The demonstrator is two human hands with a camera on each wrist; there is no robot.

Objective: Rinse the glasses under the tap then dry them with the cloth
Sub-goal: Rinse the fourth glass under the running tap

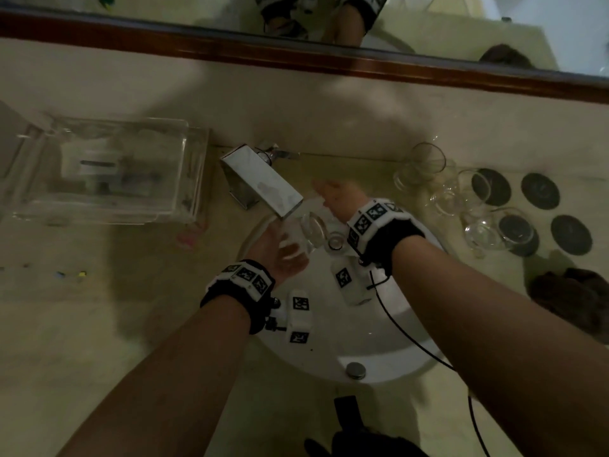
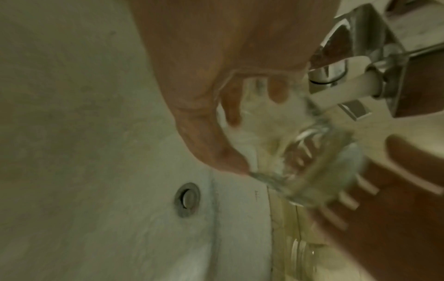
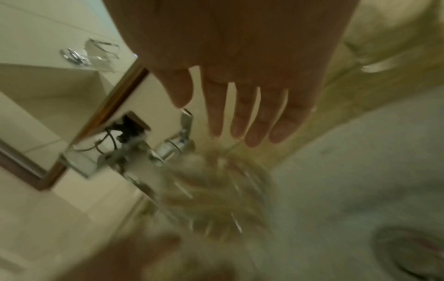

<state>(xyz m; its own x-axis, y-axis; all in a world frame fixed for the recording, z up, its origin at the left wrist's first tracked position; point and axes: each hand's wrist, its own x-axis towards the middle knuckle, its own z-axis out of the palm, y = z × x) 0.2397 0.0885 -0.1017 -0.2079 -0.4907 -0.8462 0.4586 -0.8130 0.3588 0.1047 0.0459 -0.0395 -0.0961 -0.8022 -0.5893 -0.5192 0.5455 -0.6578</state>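
Note:
My left hand (image 1: pixel 280 252) grips a clear glass (image 1: pixel 309 232) tilted under the square chrome tap (image 1: pixel 263 183), over the white basin (image 1: pixel 405 357). In the left wrist view the fingers (image 2: pixel 278 91) curl round the glass (image 2: pixel 300 152), seen through its wall. My right hand (image 1: pixel 336 196) hovers just right of the tap with straight fingers (image 3: pixel 240 117), above the blurred glass (image 3: pixel 216 199); it holds nothing. Several more clear glasses (image 1: pixel 441 189) stand on the counter to the right. A dark brown cloth (image 1: pixel 573 298) lies crumpled at the right edge.
Dark round coasters (image 1: pixel 540 191) lie on the counter right of the glasses. A clear plastic box (image 1: pixel 108 173) sits left of the tap. A wood-framed mirror (image 1: pixel 296 57) runs along the back wall. The basin drain (image 1: pixel 356 370) is near me.

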